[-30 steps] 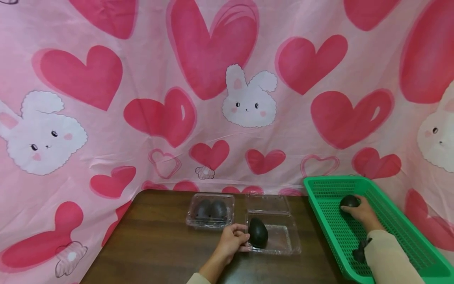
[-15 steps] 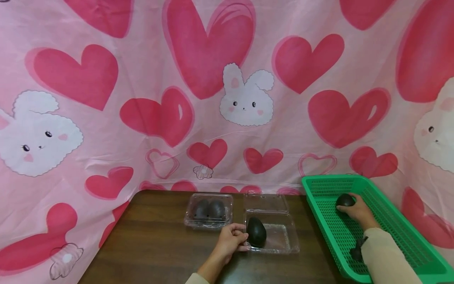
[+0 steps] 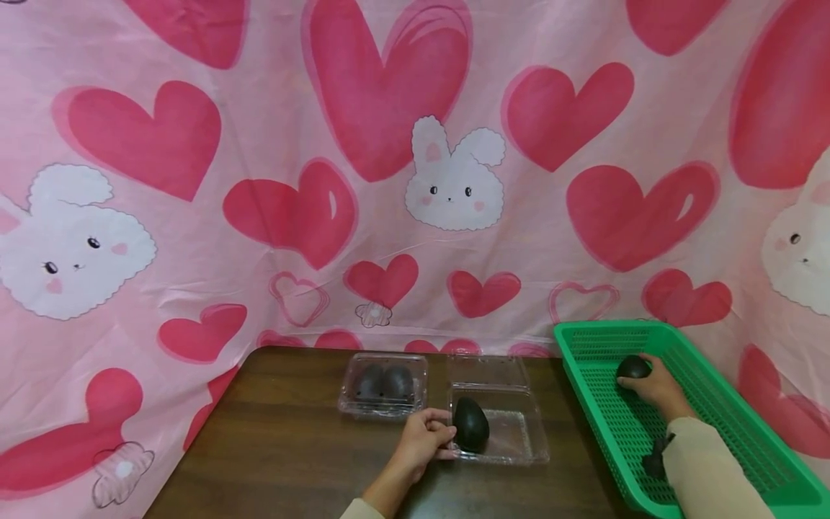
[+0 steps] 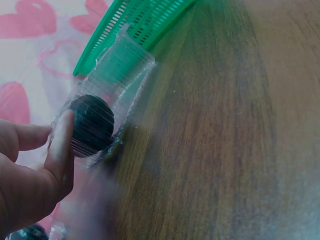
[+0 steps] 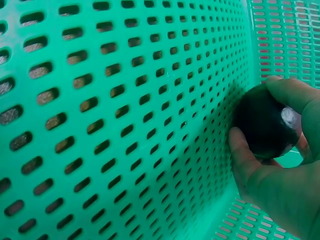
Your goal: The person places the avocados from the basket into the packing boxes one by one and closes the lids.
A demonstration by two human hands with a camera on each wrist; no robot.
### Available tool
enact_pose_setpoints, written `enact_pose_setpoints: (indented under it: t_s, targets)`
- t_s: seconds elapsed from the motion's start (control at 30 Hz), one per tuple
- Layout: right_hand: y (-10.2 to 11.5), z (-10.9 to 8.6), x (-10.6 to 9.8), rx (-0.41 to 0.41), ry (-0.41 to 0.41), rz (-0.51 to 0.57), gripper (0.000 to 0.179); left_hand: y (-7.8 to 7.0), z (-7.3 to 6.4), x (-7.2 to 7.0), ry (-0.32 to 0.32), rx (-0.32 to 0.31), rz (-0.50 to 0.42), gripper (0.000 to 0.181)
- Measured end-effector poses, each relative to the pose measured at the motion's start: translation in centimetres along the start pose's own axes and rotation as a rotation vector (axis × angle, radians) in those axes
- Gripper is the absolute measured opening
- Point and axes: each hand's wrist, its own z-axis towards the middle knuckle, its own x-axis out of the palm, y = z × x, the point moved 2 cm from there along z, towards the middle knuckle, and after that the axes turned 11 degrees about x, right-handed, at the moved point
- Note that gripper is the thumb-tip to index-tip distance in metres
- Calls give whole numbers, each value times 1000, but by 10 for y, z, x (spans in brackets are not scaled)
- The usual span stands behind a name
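Observation:
My right hand point(image 3: 660, 389) grips a dark, egg-shaped avocado point(image 3: 632, 367) inside the green basket point(image 3: 586, 425). In the right wrist view, thumb and fingers wrap round this avocado point(image 5: 265, 120), with its pale stem end showing. My left hand point(image 3: 421, 441) holds the left wall of a clear plastic clamshell box point(image 3: 512, 436) whose lid point(image 3: 489, 371) lies folded back. One avocado point(image 3: 471, 425) sits in the box's left half, close beside my fingers. The left wrist view shows that avocado point(image 4: 92, 125) through the plastic, with my fingertips point(image 4: 65, 120) at the wall.
A closed clamshell point(image 3: 384, 386) with two avocados stands to the left of the open one on the wooden table point(image 3: 292, 447). The basket's raised rim borders the right side. A pink heart-print cloth point(image 3: 382, 231) hangs behind and at the sides.
The right hand and its avocado have shifted slightly left within the basket. The left hand and the open box stay in place.

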Motion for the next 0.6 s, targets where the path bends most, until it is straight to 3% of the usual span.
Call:
enact_pose_setpoints:
  t_s: [0.33, 0.6]
  targets:
    - [9, -8, -6, 1, 23, -45, 100, 0, 1, 4, -1, 2, -5, 33]
    - [12, -5, -7, -49, 48, -20, 99, -4, -1, 1, -4, 6, 0, 33]
